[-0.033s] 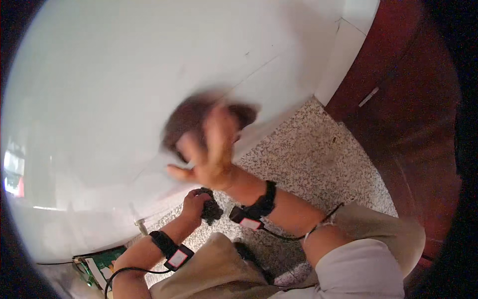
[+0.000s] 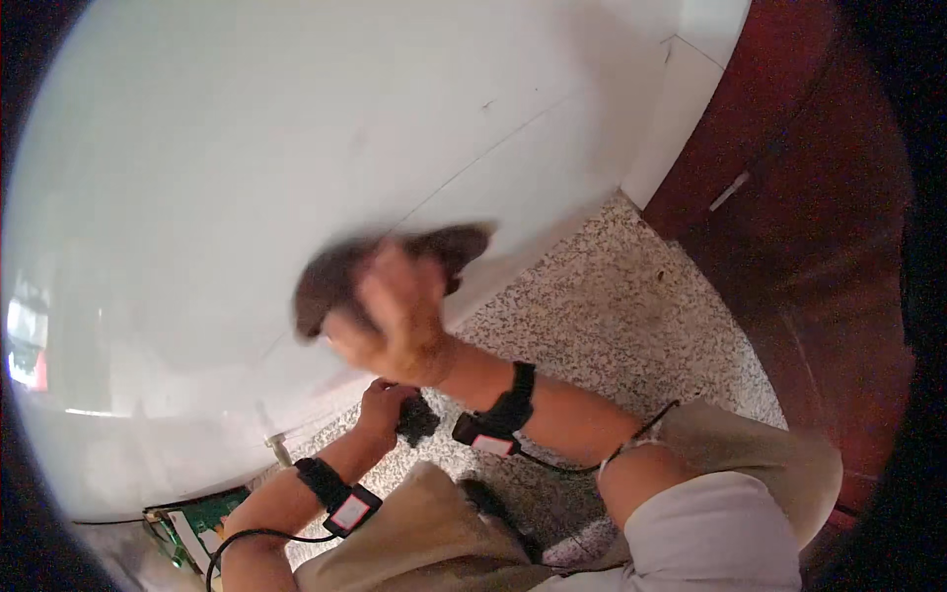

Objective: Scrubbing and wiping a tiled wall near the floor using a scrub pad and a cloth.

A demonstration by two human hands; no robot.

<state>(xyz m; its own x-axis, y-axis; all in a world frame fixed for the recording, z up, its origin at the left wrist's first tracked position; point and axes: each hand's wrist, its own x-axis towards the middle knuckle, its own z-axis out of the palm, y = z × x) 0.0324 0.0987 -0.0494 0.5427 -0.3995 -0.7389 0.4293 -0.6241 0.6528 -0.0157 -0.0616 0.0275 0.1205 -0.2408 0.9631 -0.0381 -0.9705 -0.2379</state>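
A dark brown cloth (image 2: 330,281) lies against the white wall, smeared by motion. My right hand (image 2: 400,311) presses on it with bent, blurred fingers, holding it to the surface. Lower down, my left hand (image 2: 383,403) is closed on a dark, crinkled scouring pad (image 2: 418,418), held over the speckled floor. Part of the pad is hidden by the fingers. Each wrist wears a black strap with a small cabled box.
The white wall (image 2: 296,128) has thin dark lines and marks. A dark red door or panel (image 2: 789,217) stands at the right, beyond the speckled floor (image 2: 612,306). A short pipe (image 2: 279,449) and a green circuit board (image 2: 212,510) are at lower left.
My right hand and the cloth have shifted left and slightly down along the wall. The fingers, spread apart before, are now more bent over the cloth. My left hand has barely moved.
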